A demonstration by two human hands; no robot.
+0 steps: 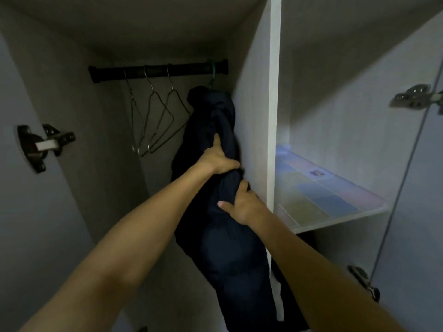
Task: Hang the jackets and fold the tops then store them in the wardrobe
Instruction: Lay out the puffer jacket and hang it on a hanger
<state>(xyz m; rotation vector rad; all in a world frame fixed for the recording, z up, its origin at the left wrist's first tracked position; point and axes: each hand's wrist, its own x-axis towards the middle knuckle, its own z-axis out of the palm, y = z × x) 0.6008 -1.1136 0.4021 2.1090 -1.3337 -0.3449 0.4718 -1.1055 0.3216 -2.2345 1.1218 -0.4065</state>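
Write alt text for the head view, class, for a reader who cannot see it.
Both hands, left and right, grip a dark jacket hanging from a green hanger on the wardrobe rail. Three bare wire hangers hang beside it; a shelf sits to the right.

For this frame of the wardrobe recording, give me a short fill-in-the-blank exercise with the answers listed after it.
1. The dark navy padded jacket hangs from a ____ hanger hooked on the black rod.
2. Left of the jacket, ____ bare wire hangers hang on the rod.
3. The left hand and the right hand both grip the ____.
4. The shelf with the pastel checked liner lies to the ____ of the white divider panel.

Missing words: green; three; jacket; right
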